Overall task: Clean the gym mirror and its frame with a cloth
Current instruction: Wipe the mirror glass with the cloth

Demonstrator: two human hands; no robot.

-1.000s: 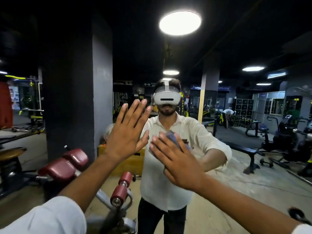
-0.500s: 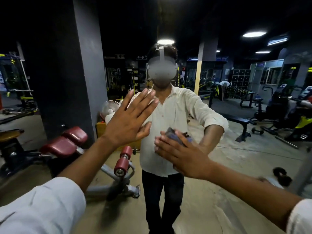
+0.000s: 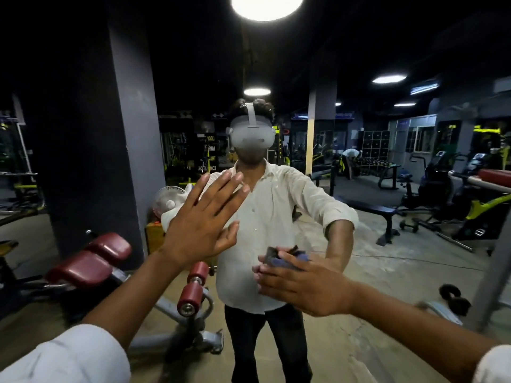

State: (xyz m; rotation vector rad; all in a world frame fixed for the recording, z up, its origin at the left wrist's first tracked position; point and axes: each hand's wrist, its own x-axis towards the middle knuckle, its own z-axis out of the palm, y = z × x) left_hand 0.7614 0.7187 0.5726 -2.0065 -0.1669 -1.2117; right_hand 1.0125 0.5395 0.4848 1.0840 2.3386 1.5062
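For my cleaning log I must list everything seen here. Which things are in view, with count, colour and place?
mirror: one, fills the whole view
cloth: one, blue-grey, on the glass, right of centre
reflected person: one, white shirt, centre
padded bench: one, dark red pads, reflected lower left
fan: one, white, reflected left of centre
ceiling lamps: several, white, reflected above
left hand: one, fingers straight, raised at centre
right hand: one, fingers straight, pressing the cloth

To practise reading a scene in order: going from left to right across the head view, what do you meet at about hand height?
In order: red padded bench → left hand → right hand → black flat bench → dumbbell on the floor.
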